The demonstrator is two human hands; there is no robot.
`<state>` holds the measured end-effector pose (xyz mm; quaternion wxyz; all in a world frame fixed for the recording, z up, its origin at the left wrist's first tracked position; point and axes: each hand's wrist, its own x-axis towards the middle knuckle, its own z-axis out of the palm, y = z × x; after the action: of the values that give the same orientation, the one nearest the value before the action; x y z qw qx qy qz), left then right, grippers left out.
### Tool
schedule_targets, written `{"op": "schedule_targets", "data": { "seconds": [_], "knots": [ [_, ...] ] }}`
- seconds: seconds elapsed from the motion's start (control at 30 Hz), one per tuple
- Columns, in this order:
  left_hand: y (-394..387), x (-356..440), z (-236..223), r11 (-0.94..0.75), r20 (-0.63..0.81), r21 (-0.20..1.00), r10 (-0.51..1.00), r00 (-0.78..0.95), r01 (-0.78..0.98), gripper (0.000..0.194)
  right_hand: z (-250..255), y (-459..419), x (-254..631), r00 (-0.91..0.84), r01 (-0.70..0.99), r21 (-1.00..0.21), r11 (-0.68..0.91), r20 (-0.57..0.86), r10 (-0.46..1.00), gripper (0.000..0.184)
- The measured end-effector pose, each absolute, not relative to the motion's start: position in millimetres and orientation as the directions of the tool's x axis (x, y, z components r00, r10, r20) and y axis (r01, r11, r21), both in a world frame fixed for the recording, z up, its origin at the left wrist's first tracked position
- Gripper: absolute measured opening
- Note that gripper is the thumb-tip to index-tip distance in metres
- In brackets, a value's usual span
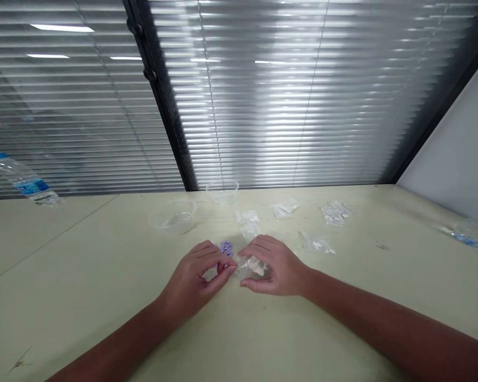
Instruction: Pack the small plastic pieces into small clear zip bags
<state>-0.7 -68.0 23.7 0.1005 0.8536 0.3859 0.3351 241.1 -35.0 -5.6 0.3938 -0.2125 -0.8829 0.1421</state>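
Observation:
A small clear plastic bag with pale pieces in it lies between my hands at the middle of the table. My left hand is closed in a pinch, thumb against index finger, on the bag's left edge. Around the bag's right side curves my right hand, thumb and fingers apart; whether its fingers touch the plastic is hard to see. Just beyond my left fingertips is a small pile of purple pieces, partly hidden by that hand.
Two clear round containers stand toward the back. Several small bags, among them one at right and a nearer one, lie beyond my right hand. Water bottles stand at far left and far right. Blinds back the table.

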Motion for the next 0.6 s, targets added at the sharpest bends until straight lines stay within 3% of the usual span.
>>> {"op": "schedule_targets", "data": {
  "seconds": [0.6],
  "knots": [
    [-66.7, -3.3, 17.3, -0.731, 0.521, 0.460, 0.682, 0.514, 0.504, 0.012, -7.9, -33.3, 242.3, -0.620, 0.279, -0.410, 0.868, 0.614, 0.489, 0.055]
  ]
}}
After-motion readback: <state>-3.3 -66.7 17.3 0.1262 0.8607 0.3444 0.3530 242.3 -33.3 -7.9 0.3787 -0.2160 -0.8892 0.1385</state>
